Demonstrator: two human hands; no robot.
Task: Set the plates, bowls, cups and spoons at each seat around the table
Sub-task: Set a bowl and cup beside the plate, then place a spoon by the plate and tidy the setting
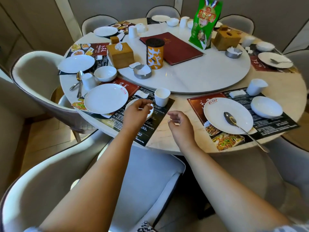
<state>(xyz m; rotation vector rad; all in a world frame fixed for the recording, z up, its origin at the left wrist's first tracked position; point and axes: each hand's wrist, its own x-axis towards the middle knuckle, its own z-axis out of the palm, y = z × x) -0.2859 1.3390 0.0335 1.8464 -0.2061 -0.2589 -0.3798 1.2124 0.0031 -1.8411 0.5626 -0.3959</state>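
Observation:
At the seat in front of me a white plate [106, 98] lies on a dark placemat [155, 129], with a white cup [161, 97] to its right. My left hand [136, 113] hovers over a small white bowl [150, 114] beside the plate, fingers loosely curled and holding nothing I can see. My right hand [180, 124] hangs above the table edge, relaxed and empty. The seat to the right has a plate [215, 113] with a spoon [234, 122] on it, a bowl [266, 107] and a cup [255, 87].
The left seat has a plate [76, 63], a bowl [105, 73], a tipped cup [88, 81] and two spoons [78, 84]. The turntable [200, 76] carries tissue boxes, an orange canister [154, 53], a red menu [173, 47] and a green bag [204, 22]. Padded chairs [33, 72] ring the table.

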